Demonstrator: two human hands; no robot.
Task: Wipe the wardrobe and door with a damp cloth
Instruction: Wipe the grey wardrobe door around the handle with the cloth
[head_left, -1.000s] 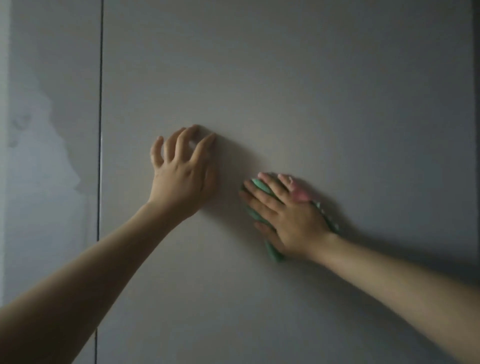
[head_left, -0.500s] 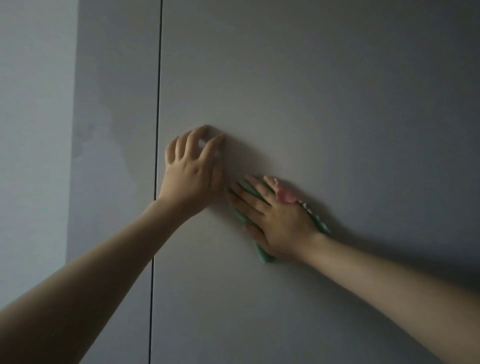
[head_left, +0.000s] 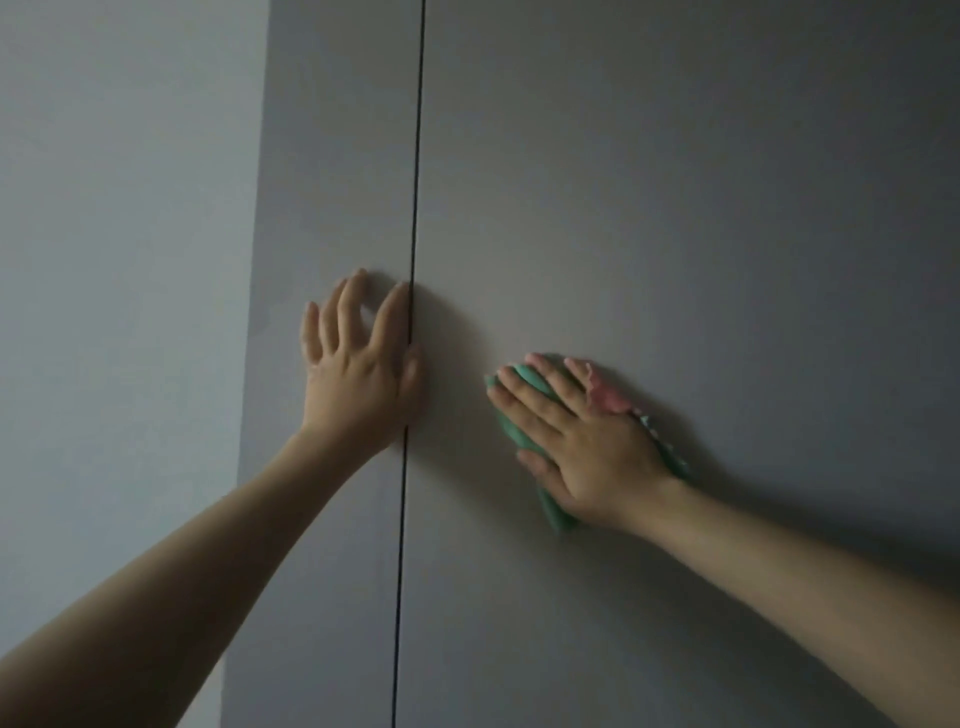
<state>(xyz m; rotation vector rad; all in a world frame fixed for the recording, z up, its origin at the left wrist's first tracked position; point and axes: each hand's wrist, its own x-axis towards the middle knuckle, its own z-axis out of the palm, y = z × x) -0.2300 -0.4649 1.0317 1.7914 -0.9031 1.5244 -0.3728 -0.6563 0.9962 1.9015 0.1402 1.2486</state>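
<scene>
Item, cloth (head_left: 524, 415): green with a pink patch, right of centre in the frame, pinned flat against the wide grey wardrobe door (head_left: 675, 208) under my right hand (head_left: 582, 441), fingers straight and spread, pressing rather than gripping. Item, my left hand (head_left: 358, 374): left of centre, holding nothing, fingers loosely spread, resting on the narrow panel (head_left: 332, 156) with its thumb side along the dark vertical seam (head_left: 413, 208). Item, pale wall (head_left: 119, 260): left edge of the frame.
</scene>
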